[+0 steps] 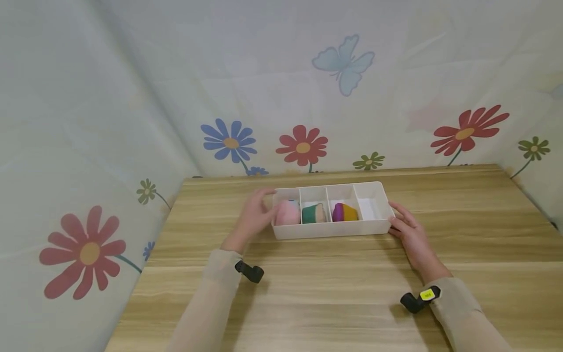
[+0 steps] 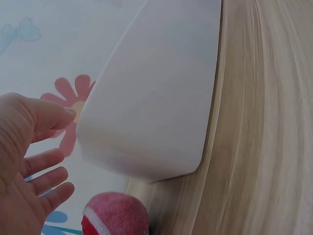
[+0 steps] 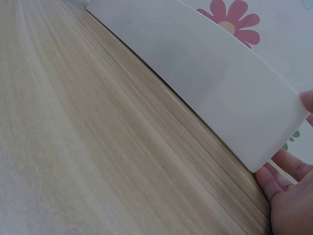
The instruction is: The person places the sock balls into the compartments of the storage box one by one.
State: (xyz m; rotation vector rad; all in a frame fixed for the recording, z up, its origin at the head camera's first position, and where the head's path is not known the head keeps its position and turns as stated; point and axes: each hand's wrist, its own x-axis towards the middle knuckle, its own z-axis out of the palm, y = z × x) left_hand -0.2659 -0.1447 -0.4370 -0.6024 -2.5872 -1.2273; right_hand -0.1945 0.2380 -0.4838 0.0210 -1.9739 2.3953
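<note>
A long white box (image 1: 332,229) with four compartments lies on the table. Soft cloth rolls fill three of them: a pink one (image 1: 288,213) at the left, a green and beige one (image 1: 313,214), then a purple and mustard one (image 1: 345,213). The rightmost compartment is bare. My left hand (image 1: 257,215) is at the box's left end, fingers relaxed and thumb apart from its wall in the left wrist view. By that end, a red fuzzy bundle (image 2: 115,213) with a white stripe shows. My right hand (image 1: 411,234) touches the right end with its fingertips.
The wooden table (image 1: 334,298) reaches back to a flower-printed curtain (image 1: 259,98), which also closes off the left side. Dark cameras are strapped to both wrists, one on the left sleeve (image 1: 215,283), another on the right sleeve (image 1: 459,303).
</note>
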